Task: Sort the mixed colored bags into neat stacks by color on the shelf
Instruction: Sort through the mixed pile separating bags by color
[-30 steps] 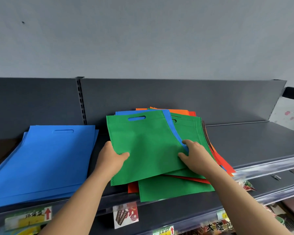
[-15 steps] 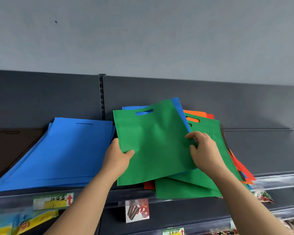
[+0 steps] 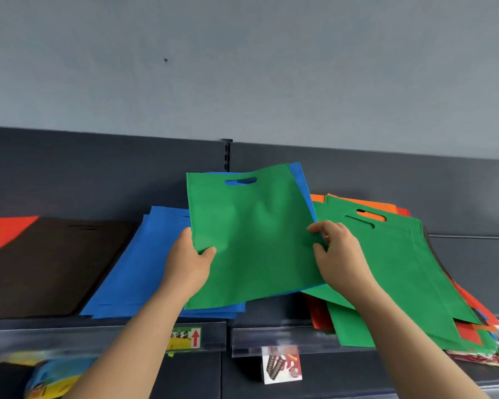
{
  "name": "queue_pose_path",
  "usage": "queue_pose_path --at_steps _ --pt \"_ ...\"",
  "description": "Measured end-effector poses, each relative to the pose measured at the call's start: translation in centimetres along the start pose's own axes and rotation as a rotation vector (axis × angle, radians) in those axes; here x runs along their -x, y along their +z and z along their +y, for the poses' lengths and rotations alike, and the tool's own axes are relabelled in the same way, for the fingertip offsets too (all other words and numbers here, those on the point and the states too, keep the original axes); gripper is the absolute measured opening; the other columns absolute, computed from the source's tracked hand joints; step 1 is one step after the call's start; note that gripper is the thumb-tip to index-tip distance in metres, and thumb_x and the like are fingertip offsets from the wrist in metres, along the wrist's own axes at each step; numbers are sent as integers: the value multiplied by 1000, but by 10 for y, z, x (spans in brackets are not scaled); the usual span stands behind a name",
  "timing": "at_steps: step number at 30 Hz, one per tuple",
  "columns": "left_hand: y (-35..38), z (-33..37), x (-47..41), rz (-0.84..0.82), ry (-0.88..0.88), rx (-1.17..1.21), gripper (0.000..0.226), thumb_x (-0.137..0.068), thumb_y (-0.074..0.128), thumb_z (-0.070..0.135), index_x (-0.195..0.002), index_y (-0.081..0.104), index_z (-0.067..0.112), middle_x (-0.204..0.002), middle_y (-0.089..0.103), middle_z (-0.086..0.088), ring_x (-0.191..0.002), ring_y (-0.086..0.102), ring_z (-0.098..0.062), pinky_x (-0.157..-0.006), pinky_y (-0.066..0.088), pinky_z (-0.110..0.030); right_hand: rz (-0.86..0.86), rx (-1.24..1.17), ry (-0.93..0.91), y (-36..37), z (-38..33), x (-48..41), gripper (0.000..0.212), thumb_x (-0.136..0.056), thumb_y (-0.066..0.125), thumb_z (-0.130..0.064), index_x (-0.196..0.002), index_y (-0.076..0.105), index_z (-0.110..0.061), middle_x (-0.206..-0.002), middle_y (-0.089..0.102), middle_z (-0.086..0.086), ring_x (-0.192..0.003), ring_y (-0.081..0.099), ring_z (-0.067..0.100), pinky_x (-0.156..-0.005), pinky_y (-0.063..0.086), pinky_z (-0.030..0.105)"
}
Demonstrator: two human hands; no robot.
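price rail [image 3: 271, 339]: a clear strip is set along the front of the shelf [image 3: 478, 269]; a yellow label with a red arrow [image 3: 185, 338] and a picture tag [image 3: 281, 365] are fixed to it.
left hand [image 3: 189, 262]: the left edge of the green bag [image 3: 251, 240] is gripped, with the thumb laid on its front face; the other fingers are hidden behind it.
right hand [image 3: 340, 254]: the right edge of the same bag is pinched between the thumb and curled fingers [image 3: 320, 227].
green bag: it is held raised above the shelf, handle cut-out uppermost, between the blue stack and the mixed pile.
blue bag [image 3: 298, 180]: it is pressed flat against the back of the green bag and seen only at the top right edge and through the cut-out.
blue stack [image 3: 133, 272]: it is laid flat on the shelf, just left of the hands.
black stack [image 3: 49, 269]: it is laid beside the blue stack, further left.
red bag [image 3: 3, 231]: it is seen at the far left, touching the black stack.
mixed pile [image 3: 401, 269]: green, orange and red bags are heaped unevenly on the right and overhang the rail.
back panel [image 3: 98, 174]: dark grey.
wall [image 3: 242, 67]: plain grey.
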State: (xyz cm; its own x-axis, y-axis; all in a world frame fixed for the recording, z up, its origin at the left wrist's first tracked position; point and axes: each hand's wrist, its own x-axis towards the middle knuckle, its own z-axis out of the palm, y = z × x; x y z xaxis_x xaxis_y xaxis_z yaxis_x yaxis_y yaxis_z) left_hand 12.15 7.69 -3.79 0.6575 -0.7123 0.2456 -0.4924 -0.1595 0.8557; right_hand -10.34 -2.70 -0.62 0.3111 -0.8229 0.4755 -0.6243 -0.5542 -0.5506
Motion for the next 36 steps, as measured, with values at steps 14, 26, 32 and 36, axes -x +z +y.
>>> queue_pose_path --at_steps 14,26,32,36 --pt "-104 -84 -33 -79 2 -155 40 -88 62 6 -125 51 19 -114 61 3 -87 52 -12 -58 38 -18 -232 4 159 124 -80 28 37 -90 45 1 -123 53 -15 -124 49 6 -85 50 14 -68 40 22" --pt "-107 -119 -37 -148 -46 -320 11 -89 61 15 -92 51 11 -104 49 -4 -76 51 -18 -59 37 -26 -256 81 316 152 -77 44 41 -91 43 -2 -130 48 -12 -134 41 11 -96 56 26 -76 47 32" --pt "-115 -110 -29 -30 21 -178 9 -94 55 16 -87 50 17 -83 58 3 -64 51 -11 -53 36 -20 -310 105 224 147 -82 43 45 -94 49 -17 -138 41 -14 -142 40 8 -125 42 26 -103 39 38" --pt "-134 -105 -25 65 6 -13 5 -93 57 14 -90 56 18 -83 61 7 -70 57 -10 -50 35 -19 -339 40 181 149 -95 35 47 -95 50 -23 -140 38 -14 -140 43 9 -125 44 25 -102 38 37"
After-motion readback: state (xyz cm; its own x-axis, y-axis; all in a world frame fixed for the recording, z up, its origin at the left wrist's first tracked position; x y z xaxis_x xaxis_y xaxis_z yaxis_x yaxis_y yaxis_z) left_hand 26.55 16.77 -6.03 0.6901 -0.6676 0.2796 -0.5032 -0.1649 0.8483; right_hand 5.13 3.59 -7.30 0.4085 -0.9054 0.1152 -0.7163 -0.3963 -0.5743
